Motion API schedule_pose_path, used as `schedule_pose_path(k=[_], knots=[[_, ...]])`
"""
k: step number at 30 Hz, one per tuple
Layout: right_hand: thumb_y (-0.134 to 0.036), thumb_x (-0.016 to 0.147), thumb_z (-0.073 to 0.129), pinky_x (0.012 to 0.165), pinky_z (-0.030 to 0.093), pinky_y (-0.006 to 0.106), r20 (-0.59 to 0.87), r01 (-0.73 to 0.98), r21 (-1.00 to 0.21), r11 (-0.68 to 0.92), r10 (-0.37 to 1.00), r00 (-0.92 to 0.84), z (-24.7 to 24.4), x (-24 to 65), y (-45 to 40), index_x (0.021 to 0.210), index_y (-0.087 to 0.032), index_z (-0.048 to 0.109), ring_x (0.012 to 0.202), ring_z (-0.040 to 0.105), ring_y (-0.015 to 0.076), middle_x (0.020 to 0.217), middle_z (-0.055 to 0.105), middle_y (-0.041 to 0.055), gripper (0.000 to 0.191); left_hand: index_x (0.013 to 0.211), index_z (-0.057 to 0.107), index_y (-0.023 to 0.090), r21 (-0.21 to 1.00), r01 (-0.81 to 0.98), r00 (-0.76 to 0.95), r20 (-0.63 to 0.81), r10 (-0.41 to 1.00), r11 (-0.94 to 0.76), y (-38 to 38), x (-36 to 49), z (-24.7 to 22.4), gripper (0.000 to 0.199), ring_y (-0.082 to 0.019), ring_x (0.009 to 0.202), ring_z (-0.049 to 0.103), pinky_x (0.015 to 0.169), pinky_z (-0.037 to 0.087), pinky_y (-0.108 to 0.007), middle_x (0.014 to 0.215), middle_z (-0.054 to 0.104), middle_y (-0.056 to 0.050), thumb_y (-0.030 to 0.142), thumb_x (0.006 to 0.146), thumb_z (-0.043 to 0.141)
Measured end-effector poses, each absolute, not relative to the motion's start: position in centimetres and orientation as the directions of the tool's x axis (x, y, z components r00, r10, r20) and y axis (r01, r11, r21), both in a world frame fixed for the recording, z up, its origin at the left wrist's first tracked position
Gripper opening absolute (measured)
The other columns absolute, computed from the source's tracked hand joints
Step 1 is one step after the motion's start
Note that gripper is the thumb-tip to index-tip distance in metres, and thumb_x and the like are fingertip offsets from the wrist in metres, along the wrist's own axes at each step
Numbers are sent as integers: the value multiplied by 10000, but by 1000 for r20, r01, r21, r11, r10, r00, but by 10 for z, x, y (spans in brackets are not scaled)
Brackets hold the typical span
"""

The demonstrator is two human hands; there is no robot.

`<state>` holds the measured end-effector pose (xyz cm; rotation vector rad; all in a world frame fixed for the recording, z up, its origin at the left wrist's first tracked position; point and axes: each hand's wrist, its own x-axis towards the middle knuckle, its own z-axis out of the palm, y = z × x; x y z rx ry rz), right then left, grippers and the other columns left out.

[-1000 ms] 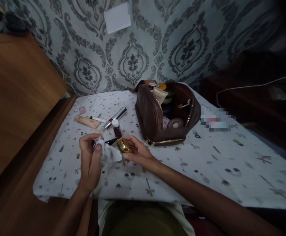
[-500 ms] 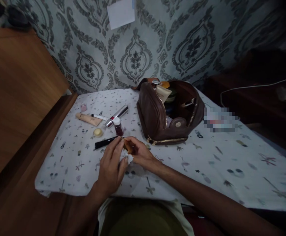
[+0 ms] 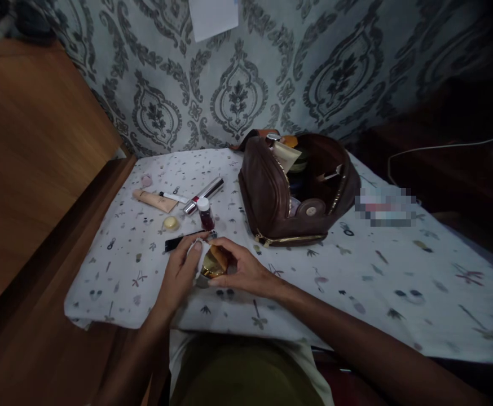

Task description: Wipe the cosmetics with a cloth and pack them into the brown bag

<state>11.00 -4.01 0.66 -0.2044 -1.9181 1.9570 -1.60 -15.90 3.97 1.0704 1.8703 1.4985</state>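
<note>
My right hand point(image 3: 244, 268) is closed on a round gold container point(image 3: 213, 264), thumb below it and fingers over its top. Pinched in my left hand point(image 3: 179, 273) is a white cloth or tissue point(image 3: 199, 256), which lies against the container's left side. Just behind my left hand lies a black tube point(image 3: 179, 241), partly covered by its fingers. A small jar with a white cap and dark red contents point(image 3: 205, 214) stands behind both hands. To its left sits a round yellowish item point(image 3: 171, 223).
An open brown bag point(image 3: 261, 192) holding several cosmetics stands right of centre on the patterned cloth point(image 3: 238, 310). At the back left lie a beige tube point(image 3: 155, 201), a silver tube point(image 3: 204, 195) and a small pink item point(image 3: 146, 180). A wooden panel point(image 3: 39, 152) rises at left.
My left hand has shifted left and lowered, baring more of the gold container and the white cloth. The camera view has moved slightly.
</note>
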Motion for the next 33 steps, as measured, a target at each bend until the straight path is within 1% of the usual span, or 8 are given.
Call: schedule_pose_path(k=[3, 5, 11, 13, 16, 19, 28, 33], knots=[[-335, 649, 855, 848, 489, 314, 162, -172, -985, 6, 368, -916, 6, 110, -43, 1163, -234, 557, 940, 571, 175, 1021, 595, 9, 603, 1144, 707, 195, 995, -46, -530, -97, 843, 85, -157, -22, 31, 389, -200, 891, 647, 814, 489, -294, 981, 734, -44, 480, 911, 581], [-326, 664, 844, 850, 490, 310, 146, -165, -986, -20, 374, -916, 5, 110, -45, 1172, -233, 543, 926, 579, 163, 1029, 590, 8, 598, 1147, 710, 192, 989, -124, -530, -133, 837, 79, -157, -24, 26, 411, -178, 790, 631, 736, 484, -270, 889, 729, -28, 497, 889, 613], [-370, 674, 838, 804, 513, 311, -2, -109, -973, -204, 476, -880, -5, 105, -53, 1113, -229, 524, 875, 619, 151, 1080, 585, 25, 558, 1160, 675, 221, 996, 89, -680, 49, 732, 17, -157, -17, 27, 370, -150, 693, 577, 706, 454, -262, 819, 674, 13, 485, 933, 551], [-402, 723, 803, 860, 503, 335, -1, -122, -967, -225, 479, -878, -8, 104, -55, 1067, -215, 539, 915, 614, 168, 1029, 609, 29, 472, 1139, 660, 226, 984, 178, -714, 120, 690, 13, -155, -12, 29, 342, -167, 775, 597, 762, 458, -283, 898, 678, -3, 472, 955, 509], [-407, 828, 715, 940, 465, 376, 71, -144, -983, -111, 492, -868, -8, 106, -60, 1100, -212, 555, 994, 574, 190, 1045, 607, 45, 372, 1106, 640, 219, 947, 319, -724, 226, 652, 26, -151, -5, 29, 315, -217, 1023, 595, 928, 435, -340, 1085, 662, -53, 451, 970, 476], [-399, 864, 686, 957, 450, 398, 121, -149, -989, -14, 509, -852, -4, 110, -63, 1143, -230, 547, 1025, 541, 205, 1077, 597, 53, 354, 1096, 623, 219, 938, 345, -723, 236, 649, 43, -147, -1, 26, 318, -248, 1092, 583, 960, 435, -377, 1110, 650, -75, 462, 971, 460], [-374, 724, 828, 1007, 463, 390, 35, -210, -929, -306, 493, -869, -9, 106, -60, 1270, -259, 456, 1127, 582, 201, 1231, 589, 67, 671, 1003, 622, 214, 967, 254, -721, 177, 670, 19, -147, -6, 32, 264, -182, 855, 581, 789, 457, -286, 915, 636, -14, 426, 970, 468], [-438, 733, 818, 993, 466, 374, -27, -213, -839, -500, 430, -902, -3, 104, -55, 1072, -223, 616, 1054, 637, 197, 1101, 684, 53, 449, 931, 651, 207, 987, 162, -695, 96, 713, 25, -145, -19, 33, 251, -138, 653, 497, 637, 409, -246, 703, 553, 37, 407, 953, 499]])
